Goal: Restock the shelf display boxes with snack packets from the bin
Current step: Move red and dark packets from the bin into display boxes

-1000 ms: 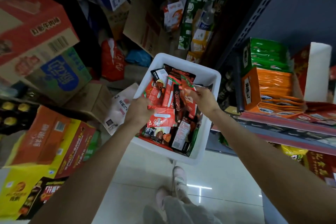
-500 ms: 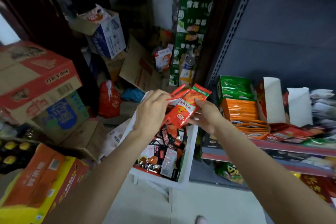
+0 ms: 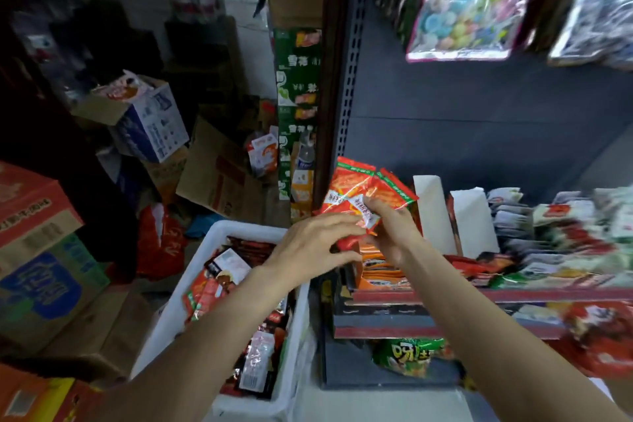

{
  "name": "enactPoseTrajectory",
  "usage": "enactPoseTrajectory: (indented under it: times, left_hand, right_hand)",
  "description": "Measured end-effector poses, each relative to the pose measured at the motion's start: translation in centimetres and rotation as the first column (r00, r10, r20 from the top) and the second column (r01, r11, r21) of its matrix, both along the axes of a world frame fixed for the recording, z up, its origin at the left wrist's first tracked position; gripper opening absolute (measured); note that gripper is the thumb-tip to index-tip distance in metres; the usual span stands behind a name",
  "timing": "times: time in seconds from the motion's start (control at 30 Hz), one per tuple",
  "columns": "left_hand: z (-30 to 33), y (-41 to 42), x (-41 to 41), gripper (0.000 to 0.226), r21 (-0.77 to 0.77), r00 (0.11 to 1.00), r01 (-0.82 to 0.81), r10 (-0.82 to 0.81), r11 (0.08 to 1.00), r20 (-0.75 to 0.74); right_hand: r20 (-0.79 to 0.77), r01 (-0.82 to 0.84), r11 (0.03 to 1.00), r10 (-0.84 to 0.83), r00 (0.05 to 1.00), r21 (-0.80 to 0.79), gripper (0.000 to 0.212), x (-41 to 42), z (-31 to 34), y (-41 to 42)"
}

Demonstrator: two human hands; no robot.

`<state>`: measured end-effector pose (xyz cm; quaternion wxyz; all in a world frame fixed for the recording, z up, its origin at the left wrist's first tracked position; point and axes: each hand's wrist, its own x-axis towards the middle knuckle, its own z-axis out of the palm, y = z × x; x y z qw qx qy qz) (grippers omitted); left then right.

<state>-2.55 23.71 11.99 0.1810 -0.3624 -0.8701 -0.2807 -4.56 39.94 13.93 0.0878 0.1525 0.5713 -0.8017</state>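
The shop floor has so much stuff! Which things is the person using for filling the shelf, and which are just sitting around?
Part of the job:
red snack packets, held by the right hand
left hand, touching them
white bin
orange display box

Just lying about:
cardboard cartons
blue-and-white box
hanging toy bags
green snack bag

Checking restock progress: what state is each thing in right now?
Red packets: held in the air above the shelf box.
Right hand: pinching the packets.
Left hand: fingers spread, at the packets' lower edge.
Bin: still holds packets.
Orange box: open, partly filled.
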Motion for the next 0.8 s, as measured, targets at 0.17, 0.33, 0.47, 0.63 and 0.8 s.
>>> enactPoseTrajectory:
  times: [0.17,0.33,0.47,0.63,0.8]
  left_hand:
    - [1.9,3.8,-1.5,0.045,0.476,0.843,-0.418,0.135,0.774,0.521]
    - [2.6,7.3,-3.8,0.041,0.374,0.599,-0.467,-0.024,0.801,0.801]
    - [2.7,9.7,-4.5,0.045,0.339,0.606,-0.383,-0.043,0.859,0.794]
    - [3.2,12.4,-5.2,0.041,0.439,0.686,-0.421,-0.038,0.794,0.726]
    - [2.9,15.1,-5.8,0.048,0.338,0.663,-0.427,0.036,0.839,0.748]
  right_hand:
    - [0.007,-0.01,1.0,0.01,1.0,-0.005,0.023,-1.3,0.2,4.5]
    - [-0.063,-0.105,0.993,0.102,0.993,-0.052,0.026,-2.2,0.1,7.8]
    - [-0.127,-0.209,0.976,0.199,0.972,-0.066,0.026,-3.0,-0.2,10.6]
    - [-0.118,-0.271,0.943,0.252,0.961,-0.192,0.037,-4.3,-0.7,13.8]
    - [-0.085,-0.179,0.933,0.161,0.983,-0.313,0.058,-5.7,-1.4,15.2]
